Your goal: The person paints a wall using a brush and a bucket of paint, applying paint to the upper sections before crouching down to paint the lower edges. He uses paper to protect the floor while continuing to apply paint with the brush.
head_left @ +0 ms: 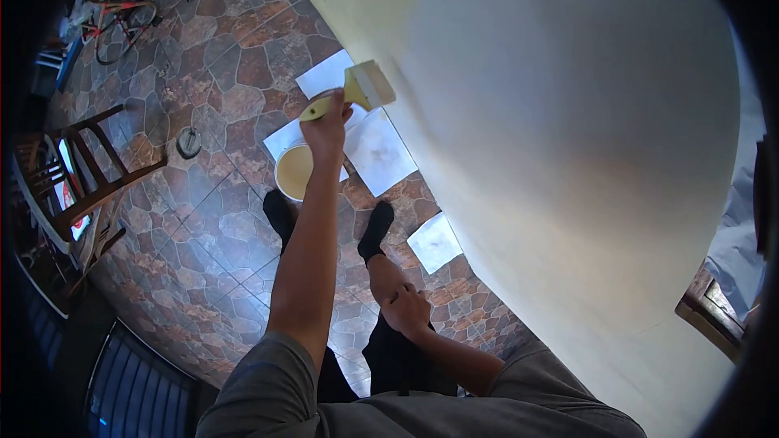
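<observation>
Head-worn view, facing forward and steeply down; shirt [454, 418] nearest, wall [568, 113] at right, floor [215, 215] farther below

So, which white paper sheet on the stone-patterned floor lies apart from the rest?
The small white sheet beside the cream wall, right of the black-socked right foot; the others bunch near the round white bucket.

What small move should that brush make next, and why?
Probably a light stroke of the brush along the wall: the left hand grips it with its bristles toward the wall. Whether they already touch, I cannot tell.
</observation>
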Demonstrator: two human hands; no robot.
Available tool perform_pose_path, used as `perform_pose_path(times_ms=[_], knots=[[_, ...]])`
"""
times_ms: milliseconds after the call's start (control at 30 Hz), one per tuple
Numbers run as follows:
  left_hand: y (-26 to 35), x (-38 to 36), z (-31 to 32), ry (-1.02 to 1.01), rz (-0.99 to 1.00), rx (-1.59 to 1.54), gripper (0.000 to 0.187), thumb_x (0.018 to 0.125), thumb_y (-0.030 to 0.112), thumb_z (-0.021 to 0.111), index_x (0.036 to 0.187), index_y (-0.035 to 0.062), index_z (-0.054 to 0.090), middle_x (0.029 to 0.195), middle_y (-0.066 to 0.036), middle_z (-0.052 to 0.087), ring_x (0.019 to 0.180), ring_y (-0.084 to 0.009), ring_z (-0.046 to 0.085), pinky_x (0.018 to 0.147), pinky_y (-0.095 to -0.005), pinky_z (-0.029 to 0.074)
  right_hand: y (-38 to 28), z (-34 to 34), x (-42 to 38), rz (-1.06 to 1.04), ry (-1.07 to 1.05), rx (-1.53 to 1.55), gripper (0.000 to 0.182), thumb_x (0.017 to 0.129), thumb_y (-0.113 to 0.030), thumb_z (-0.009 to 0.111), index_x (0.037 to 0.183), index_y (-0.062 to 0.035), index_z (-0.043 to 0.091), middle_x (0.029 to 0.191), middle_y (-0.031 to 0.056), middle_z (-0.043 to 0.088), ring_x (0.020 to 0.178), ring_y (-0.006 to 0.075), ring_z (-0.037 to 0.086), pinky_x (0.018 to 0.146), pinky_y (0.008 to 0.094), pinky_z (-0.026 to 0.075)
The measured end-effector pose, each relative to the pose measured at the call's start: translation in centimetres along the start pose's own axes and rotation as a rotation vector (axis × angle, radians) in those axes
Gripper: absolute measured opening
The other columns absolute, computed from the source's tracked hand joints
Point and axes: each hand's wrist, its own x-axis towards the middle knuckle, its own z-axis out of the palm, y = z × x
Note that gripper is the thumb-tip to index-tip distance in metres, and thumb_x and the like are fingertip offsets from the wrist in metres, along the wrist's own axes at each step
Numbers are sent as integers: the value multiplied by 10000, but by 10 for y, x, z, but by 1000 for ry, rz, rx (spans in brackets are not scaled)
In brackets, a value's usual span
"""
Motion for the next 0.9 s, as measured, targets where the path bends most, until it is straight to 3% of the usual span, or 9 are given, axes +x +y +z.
perform_pose_path(times_ms=[67, 267, 400, 533, 567, 633, 700, 900], knots=[[4, -11, -22, 39, 1, 26, 266, 928, 151, 710, 1105, -36, 645, 1002, -128, 688, 877, -196, 712, 772, -307, 611, 6, 4, 4, -35, 80, -18, 447, 841, -306, 562, 1159, -5, 654, 1298, 195, 608, 1108, 449, 604, 945, 515, 504], [2, -60, -127, 222, -7, 77, 248, 919, 140, 721, 1084, -33, 654, 997, -114, 690, 870, -175, 697, 777, -284, 616, 29, -30, 15, -84, -85, 60, 448, 835, -302, 582, 1195, -44, 650, 1284, 181, 623, 1160, 380, 606, 988, 491, 483], [-52, -72, -195, 310, 154, 259, 261, 913, 139, 733, 1110, -26, 691, 998, -98, 709, 872, -152, 690, 759, -276, 585, 36, -18, 8, -139, -71, 49, 442, 828, -291, 594, 1204, -67, 652, 1287, 173, 623, 1172, 360, 605, 1015, 478, 467], [-114, -52, -222, 336, 246, 548, 276, 892, 147, 753, 1103, -28, 718, 1004, -92, 741, 896, -134, 684, 798, -281, 548, 17, -7, -2, -83, -66, -2, 437, 816, -276, 603, 1200, -75, 657, 1344, 151, 589, 1198, 369, 582, 1030, 473, 455], [-134, -44, -230, 326, 222, 451, 275, 878, 149, 762, 1081, -33, 723, 1020, -114, 747, 897, -156, 700, 817, -293, 546, 13, -3, -6, -71, -67, -39, 439, 811, -273, 606, 1200, -76, 658, 1368, 144, 573, 1207, 371, 574, 1034, 476, 450], [-164, -29, -243, 372, 243, 611, 238, 870, 144, 759, 1040, -22, 738, 987, -125, 754, 887, -169, 714, 805, -296, 549, 14, 10, -10, -56, -92, -34, 437, 803, -258, 612, 1194, -68, 658, 1396, 140, 549, 1219, 376, 562, 1035, 482, 446], [-186, -16, -251, 392, 219, 617, 217, 868, 141, 757, 1022, -11, 746, 970, -126, 756, 884, -175, 717, 802, -298, 550, 24, 24, -14, -185, 16, -49, 373, 813, -227, 622, 1148, -67, 645, 1355, 169, 565, 1109, 420, 603, 930, 515, 508], [-218, 11, -262, 436, 221, 656, 191, 859, 168, 761, 984, 23, 765, 942, -113, 762, 864, -183, 726, 789, -312, 554, 15, 38, -22, -143, -27, -53, 364, 808, -212, 633, 1140, -65, 642, 1371, 193, 544, 1139, 425, 584, 932, 522, 507]])
